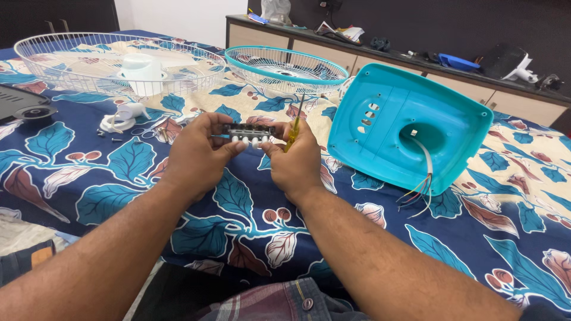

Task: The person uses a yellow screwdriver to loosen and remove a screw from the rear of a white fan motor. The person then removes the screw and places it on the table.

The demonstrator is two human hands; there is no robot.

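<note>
Both hands hold a small dark switch block (248,132) with a row of white push buttons, above a bed covered in a blue leaf-print sheet (107,172). My left hand (199,156) grips its left end. My right hand (295,161) pinches its right end and also holds a yellow-handled screwdriver (294,128) upright between the fingers. To the right stands a turquoise fan base cover (404,125), tilted up, with coloured wires (419,193) hanging from its hole.
A white fan guard (71,50) holding a white motor cover (141,72) lies at the back left. A teal-rimmed guard (285,65) lies behind the hands. Small white parts and screws (122,119) sit left. A cluttered counter (416,59) runs behind.
</note>
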